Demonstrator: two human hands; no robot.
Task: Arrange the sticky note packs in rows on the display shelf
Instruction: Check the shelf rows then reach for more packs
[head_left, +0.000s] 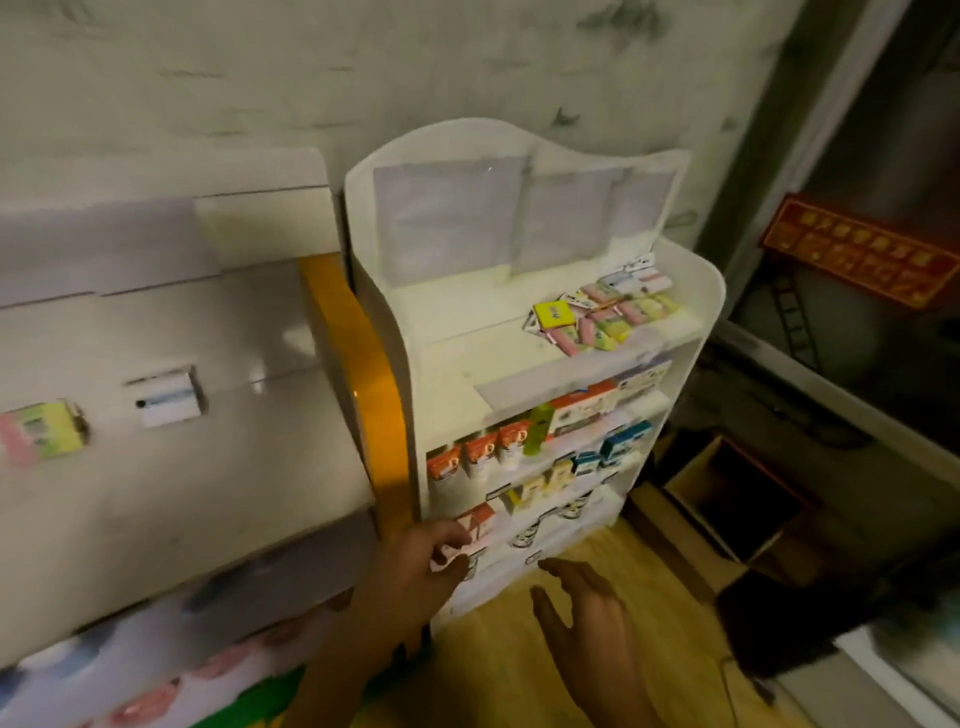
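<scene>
Head view looks down at a white display shelf (698, 291) against the wall. Sticky note packs (602, 317) lie in a loose heap on its top tier, toward 2 o'clock from the middle, pink, green and yellow ones mixed and overlapping, not in rows. Lower tiers hold small orange-and-white boxes (480, 457) and blue ones (621, 447). At 6 o'clock the left hand (415, 571) reaches to a low tier edge, its fingers (452, 545) curled loosely near a small box; whether they grip it cannot be told through the blur. At 5 o'clock the right hand (587, 618) hovers over the wooden floor (519, 675), fingers straight and slightly spread, holding nothing.
</scene>
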